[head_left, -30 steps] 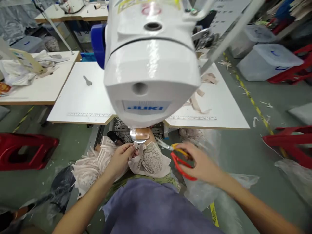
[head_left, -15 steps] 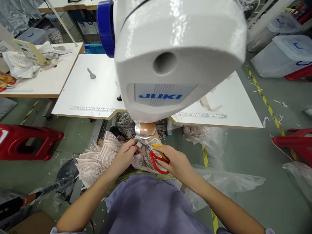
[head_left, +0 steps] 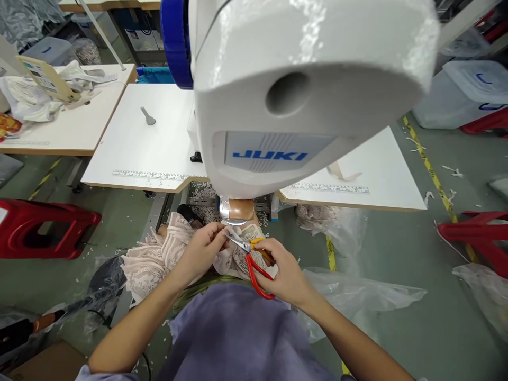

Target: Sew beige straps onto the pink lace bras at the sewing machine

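Note:
My right hand (head_left: 283, 272) grips scissors (head_left: 254, 258) with one red and one yellow handle. Their blades point left and are parted, with the tips close to my left fingers. With thumb and forefinger, my left hand (head_left: 206, 248) pinches the edge of a cream lace bra (head_left: 238, 259) lying over my lap. What exactly lies between the blades is too small to make out. A stack of the same cream lace bras (head_left: 148, 264) sits left of my left hand. Just beyond the blades stands the sewing machine's metal and copper-coloured front end (head_left: 238, 209).
The white JUKI machine head (head_left: 293, 100) looms above my hands. White table wings (head_left: 138, 137) with printed rulers flank it, one bearing a grey spoon-like tool (head_left: 148, 116). Red stools (head_left: 45, 227) stand at both sides. Clear plastic bags (head_left: 357, 291) lie to the right.
The scissors' handles have spread and the blades have parted more. The scissors have turned slightly, and my right hand sits a little lower. My left hand keeps its pinch on the fabric.

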{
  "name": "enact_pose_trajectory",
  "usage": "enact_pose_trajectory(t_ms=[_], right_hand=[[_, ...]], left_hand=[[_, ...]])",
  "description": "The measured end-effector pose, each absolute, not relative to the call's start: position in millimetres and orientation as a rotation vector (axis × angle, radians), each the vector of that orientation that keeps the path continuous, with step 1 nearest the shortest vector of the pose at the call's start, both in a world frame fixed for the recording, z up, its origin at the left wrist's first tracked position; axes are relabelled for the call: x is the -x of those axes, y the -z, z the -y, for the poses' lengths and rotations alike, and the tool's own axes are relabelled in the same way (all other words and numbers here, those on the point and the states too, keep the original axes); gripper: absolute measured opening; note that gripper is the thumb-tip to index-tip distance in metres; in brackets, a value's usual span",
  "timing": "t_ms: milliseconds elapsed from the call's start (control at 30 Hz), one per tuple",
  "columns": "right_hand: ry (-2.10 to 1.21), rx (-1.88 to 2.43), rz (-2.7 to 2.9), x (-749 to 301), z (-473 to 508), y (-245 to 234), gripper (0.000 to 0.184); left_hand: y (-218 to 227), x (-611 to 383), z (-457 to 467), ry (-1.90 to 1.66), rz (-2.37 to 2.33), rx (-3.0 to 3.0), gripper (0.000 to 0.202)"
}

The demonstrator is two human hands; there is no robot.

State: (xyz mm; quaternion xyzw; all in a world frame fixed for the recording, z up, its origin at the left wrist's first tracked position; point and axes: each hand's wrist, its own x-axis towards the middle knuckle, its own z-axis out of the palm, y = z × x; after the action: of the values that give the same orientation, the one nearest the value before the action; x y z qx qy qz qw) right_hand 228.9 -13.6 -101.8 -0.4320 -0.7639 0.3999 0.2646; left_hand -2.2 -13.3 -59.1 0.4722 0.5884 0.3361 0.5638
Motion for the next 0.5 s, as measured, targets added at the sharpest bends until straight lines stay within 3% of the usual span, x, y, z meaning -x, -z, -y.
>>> enact_pose_trajectory(t_ms=[500], right_hand=[[-1.213,1.291,2.060,-237.7,6.2,100.6,0.028]], left_hand=[[54.8,8.1,11.4,-0.821,-1.440,-1.153,0.029]])
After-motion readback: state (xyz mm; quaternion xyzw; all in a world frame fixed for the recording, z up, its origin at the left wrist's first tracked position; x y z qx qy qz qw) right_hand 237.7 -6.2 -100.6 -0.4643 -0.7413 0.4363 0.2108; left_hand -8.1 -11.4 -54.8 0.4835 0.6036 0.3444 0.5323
